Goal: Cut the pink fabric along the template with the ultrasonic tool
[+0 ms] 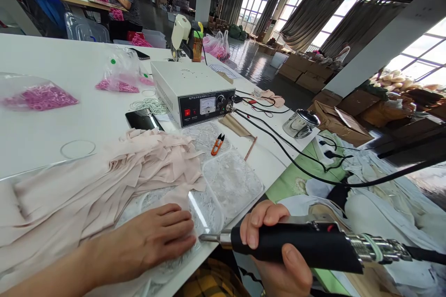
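My left hand (149, 241) lies on a pale pink fabric strip (176, 197) near the table's front edge, its fingers flat and pressing down. My right hand (275, 250) is wrapped round the black grip of an ultrasonic hand tool (306, 241). The tool's narrow metal tip points left and is beside my left fingertips, low over the table edge; whether it touches the fabric I cannot tell. A heap of loose pale pink fabric strips (153, 158) spreads to the left and beyond my left hand. Orange thread snips (218, 144) lie past it on the marbled mat (233, 181).
A control box (205, 106) with a dial and red switch stands mid-table. Black cables (278, 141) run right to the tool. Around are a phone (142, 119), a lidded metal cup (300, 124), bags of pink pieces (45, 95) and cloth-draped goods (376, 204). Another person (128, 0) sits at a sewing machine.
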`<action>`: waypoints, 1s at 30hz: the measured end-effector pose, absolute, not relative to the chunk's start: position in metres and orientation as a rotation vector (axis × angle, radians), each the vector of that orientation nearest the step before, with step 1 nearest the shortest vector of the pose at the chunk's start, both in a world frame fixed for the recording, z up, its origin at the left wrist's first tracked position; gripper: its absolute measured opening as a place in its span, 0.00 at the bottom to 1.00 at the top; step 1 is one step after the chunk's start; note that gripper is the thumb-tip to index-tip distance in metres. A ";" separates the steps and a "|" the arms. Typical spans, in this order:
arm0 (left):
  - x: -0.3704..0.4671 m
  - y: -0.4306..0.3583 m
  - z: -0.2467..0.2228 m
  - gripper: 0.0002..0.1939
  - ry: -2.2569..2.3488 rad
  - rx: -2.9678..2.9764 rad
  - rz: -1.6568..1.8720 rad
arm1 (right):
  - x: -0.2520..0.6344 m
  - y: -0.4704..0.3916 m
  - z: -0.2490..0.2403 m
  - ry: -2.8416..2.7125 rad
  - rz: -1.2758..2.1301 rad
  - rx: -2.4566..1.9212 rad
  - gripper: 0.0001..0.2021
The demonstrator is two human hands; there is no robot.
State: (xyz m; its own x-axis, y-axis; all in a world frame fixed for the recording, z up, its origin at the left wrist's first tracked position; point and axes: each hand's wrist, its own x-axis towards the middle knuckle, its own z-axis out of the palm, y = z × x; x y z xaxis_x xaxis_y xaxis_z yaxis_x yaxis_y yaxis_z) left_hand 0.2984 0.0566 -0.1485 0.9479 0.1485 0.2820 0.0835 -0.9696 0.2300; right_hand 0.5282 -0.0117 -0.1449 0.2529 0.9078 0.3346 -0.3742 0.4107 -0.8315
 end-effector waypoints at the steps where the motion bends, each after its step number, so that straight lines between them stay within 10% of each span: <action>1: 0.298 0.056 -0.150 0.16 0.175 2.892 0.443 | 0.528 -0.012 -0.145 -0.931 0.981 -0.698 0.11; 30: 0.297 0.054 -0.155 0.16 0.209 2.926 0.442 | 0.526 -0.015 -0.141 -1.067 1.070 -0.618 0.08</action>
